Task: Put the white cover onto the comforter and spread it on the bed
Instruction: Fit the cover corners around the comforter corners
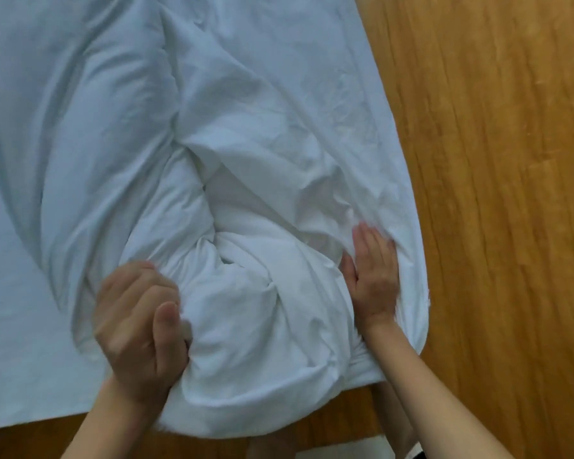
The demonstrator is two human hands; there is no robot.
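At the near right corner of the bed (20, 293), the white cover (262, 120) is lying rumpled and deeply creased, bulging over the comforter (246, 313) bunched inside it. Left hand (136, 319) is gripping a fistful of the fabric at the bundle's left side, while right hand (373, 276) is pressing flat, fingers straight, on its right side beside the wooden floor (511, 160).

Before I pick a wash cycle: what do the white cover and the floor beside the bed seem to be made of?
The cover looks like thin woven cloth, probably cotton or a cotton blend, matte: it creases sharply and bunches in the left hand, while the right hand lies flat on it. The floor looks like wood or wood-look laminate, orange-brown with streaky grain and a slight sheen; which one cannot be told.
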